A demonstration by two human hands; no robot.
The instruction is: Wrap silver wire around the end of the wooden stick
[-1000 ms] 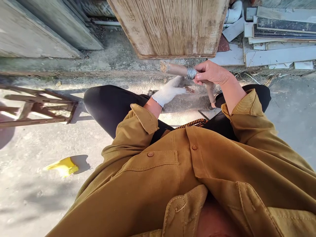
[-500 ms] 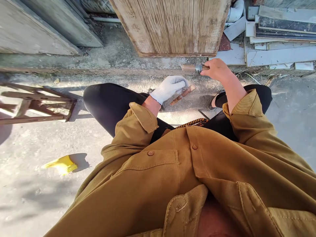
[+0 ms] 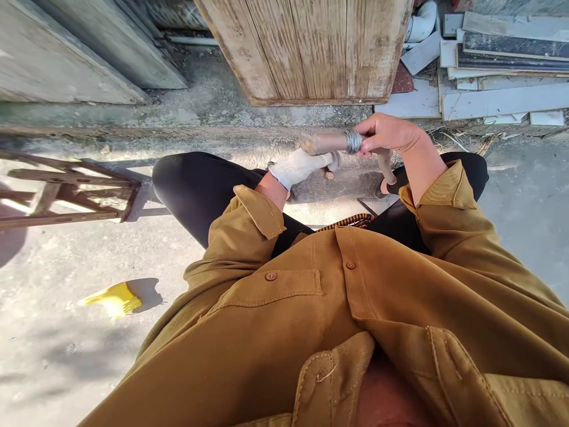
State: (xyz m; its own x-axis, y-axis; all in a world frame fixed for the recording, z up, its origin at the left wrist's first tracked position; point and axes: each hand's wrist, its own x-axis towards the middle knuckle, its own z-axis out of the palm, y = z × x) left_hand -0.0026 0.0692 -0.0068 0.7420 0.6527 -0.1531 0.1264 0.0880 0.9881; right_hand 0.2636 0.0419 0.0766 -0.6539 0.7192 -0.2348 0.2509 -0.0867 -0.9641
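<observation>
My right hand, bare, is closed on a wooden piece with silvery wire wound round it beside my fingers. Another length of wood shows below that hand; whether it is part of the same piece I cannot tell. My left hand, in a white knitted glove, is closed on a short brown stick, of which little but one end shows. The left end of the wire-wound wood lies over the glove in this view, and I cannot tell if they touch.
A weathered plank panel stands ahead. White and dark boards are piled at the right. To the left lie a wooden frame and a yellow glove-like item. A striped cord is near my lap.
My right hand has brought the wire-wound wood left and nearer to me, over the gloved hand. The brown stick has turned in my left hand, so less of it shows.
</observation>
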